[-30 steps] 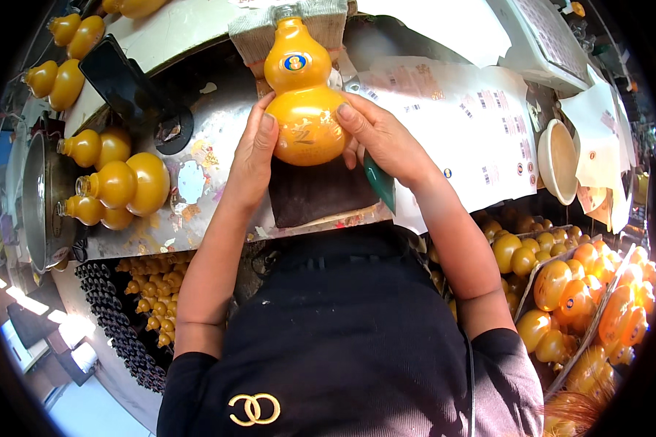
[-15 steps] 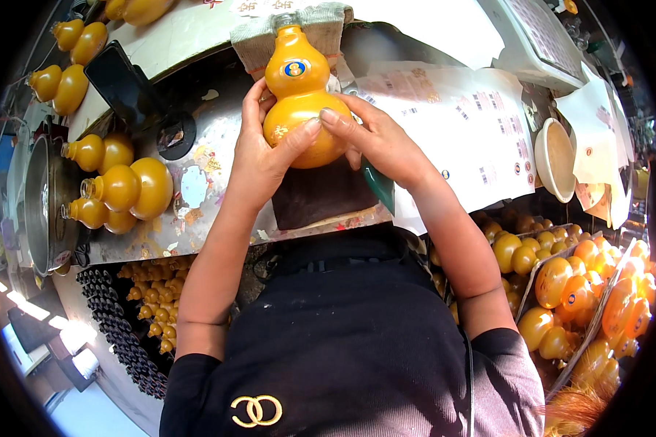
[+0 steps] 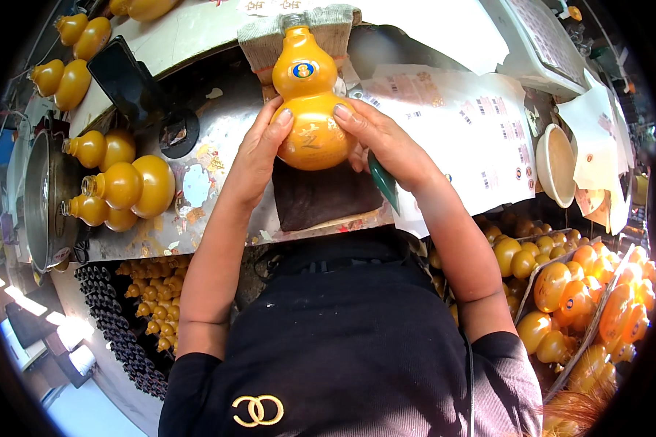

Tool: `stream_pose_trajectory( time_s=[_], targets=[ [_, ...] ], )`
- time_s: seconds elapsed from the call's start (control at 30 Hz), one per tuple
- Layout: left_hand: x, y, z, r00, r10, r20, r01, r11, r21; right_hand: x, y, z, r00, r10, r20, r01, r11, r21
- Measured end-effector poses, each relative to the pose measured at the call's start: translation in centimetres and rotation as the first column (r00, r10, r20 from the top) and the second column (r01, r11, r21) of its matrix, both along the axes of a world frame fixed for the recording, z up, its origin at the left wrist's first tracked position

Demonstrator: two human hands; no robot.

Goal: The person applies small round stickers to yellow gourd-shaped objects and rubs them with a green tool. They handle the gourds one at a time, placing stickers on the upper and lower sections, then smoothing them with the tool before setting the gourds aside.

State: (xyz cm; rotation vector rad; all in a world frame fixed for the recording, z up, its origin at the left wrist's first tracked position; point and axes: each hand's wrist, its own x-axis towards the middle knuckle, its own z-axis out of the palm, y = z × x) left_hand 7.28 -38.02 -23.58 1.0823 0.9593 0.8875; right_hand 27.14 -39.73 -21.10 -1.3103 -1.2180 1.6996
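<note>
Stained bench [image 3: 229,116] sits under bottle [image 3: 307,91], long axis straight ahead, neck [image 3: 294,22] over cloth [image 3: 261,51], left hand [image 3: 261,151] and right hand [image 3: 395,149] equally near, fingers [image 3: 353,122] holding its wide end from both sides.

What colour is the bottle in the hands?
The bottle is yellow-orange, in the head view.

Relative to half a second earlier, the thumbs of the left hand [image 3: 259,151] and right hand [image 3: 392,142], which then met across the front of the yellow gourd-shaped bottle [image 3: 305,58], have separated toward opposite sides of its lower bulb [image 3: 321,151]. The left fingers have dropped from beside the bottle's waist, and the grey marking [image 3: 310,136], then covered by the thumbs, is now exposed between them.
</note>
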Motion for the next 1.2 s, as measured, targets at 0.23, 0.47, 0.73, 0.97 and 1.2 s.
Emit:
stream_pose_trajectory(
  time_s=[0.23, 0.47, 0.73, 0.97, 1.2],
  targets=[
    [0.1, -0.8, -0.2, 0.996, 0.086, -0.032, -0.076, 0.97, 0.231, 2.2, -2.3, -0.6, 0.683, -0.476, -0.554, 0.367, 0.879, -0.304],
    [1.2, -0.3, -0.7, 0.995, 0.1, -0.009, -0.096, 0.972, 0.216, -2.0, -3.6, 0.6, 0.838, -0.51, 0.196, 0.27, 0.699, 0.662],
    [1.3, -0.3, -0.8, 0.996, 0.083, 0.019, -0.085, 0.986, 0.144, -0.2, -3.5, -3.0, 0.827, -0.556, 0.087, 0.443, 0.738, 0.509],
    [1.3, -0.2, -0.8, 0.995, 0.098, 0.013, -0.099, 0.988, 0.122, -2.7, -5.0, -0.9, 0.841, -0.536, -0.076, 0.524, 0.769, 0.367],
    [1.2, -0.2, -0.8, 0.992, 0.117, -0.046, -0.11, 0.985, 0.13, -2.5, -5.5, -2.2, 0.809, -0.582, -0.083, 0.578, 0.762, 0.29]
  ],
)
